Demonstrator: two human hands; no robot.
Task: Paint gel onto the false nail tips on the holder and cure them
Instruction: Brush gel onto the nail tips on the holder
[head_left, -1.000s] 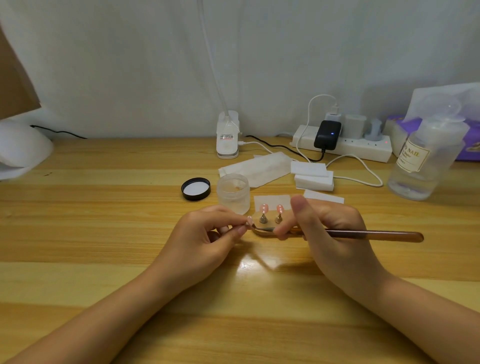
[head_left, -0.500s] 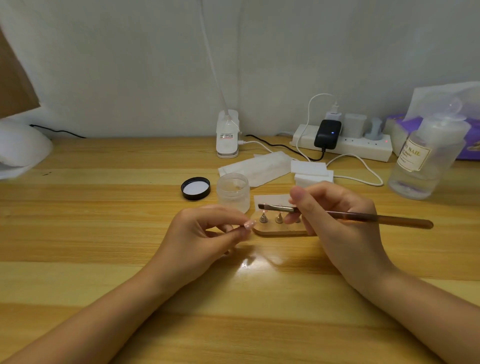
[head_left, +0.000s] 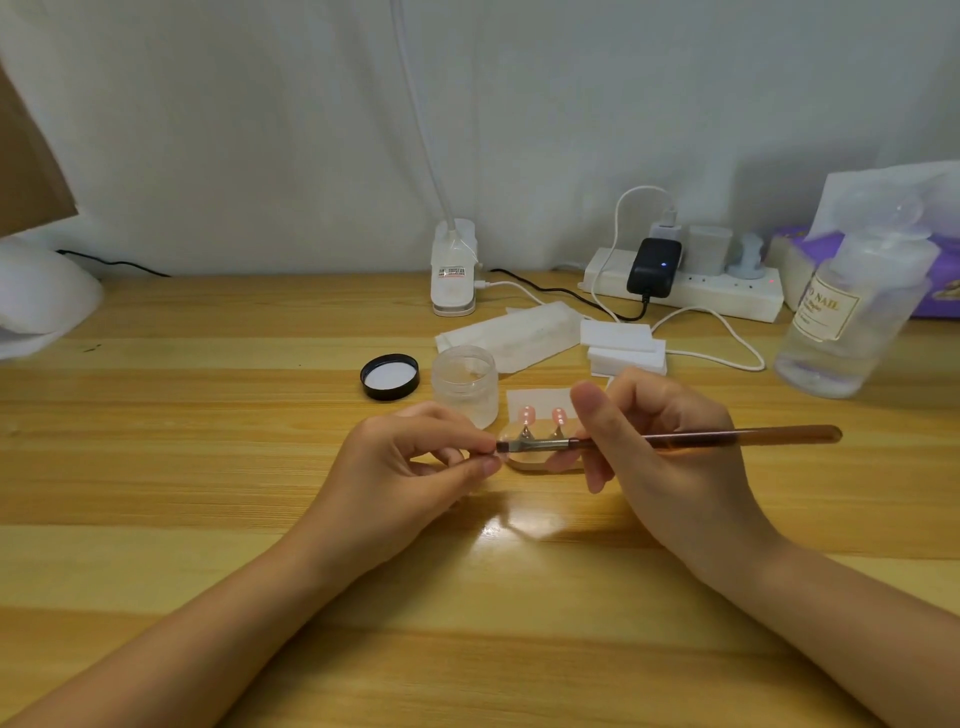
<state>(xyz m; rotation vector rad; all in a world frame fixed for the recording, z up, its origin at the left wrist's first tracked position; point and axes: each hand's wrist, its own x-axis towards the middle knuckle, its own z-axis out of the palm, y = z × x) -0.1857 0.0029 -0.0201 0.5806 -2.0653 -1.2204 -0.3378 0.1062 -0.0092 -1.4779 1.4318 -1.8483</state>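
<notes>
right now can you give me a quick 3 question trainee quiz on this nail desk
1. True or false: the black lid is screwed onto the clear jar.
2. Which hand holds the brush? A) left hand B) right hand C) neither
3. Fill in: ___ pink nail tips stand in view on the holder.

Key:
1. False; the lid lies on the table, left of the open jar.
2. B; the right hand grips it, bristles pointing at the left hand, which pinches something too small to tell.
3. Two.
</notes>
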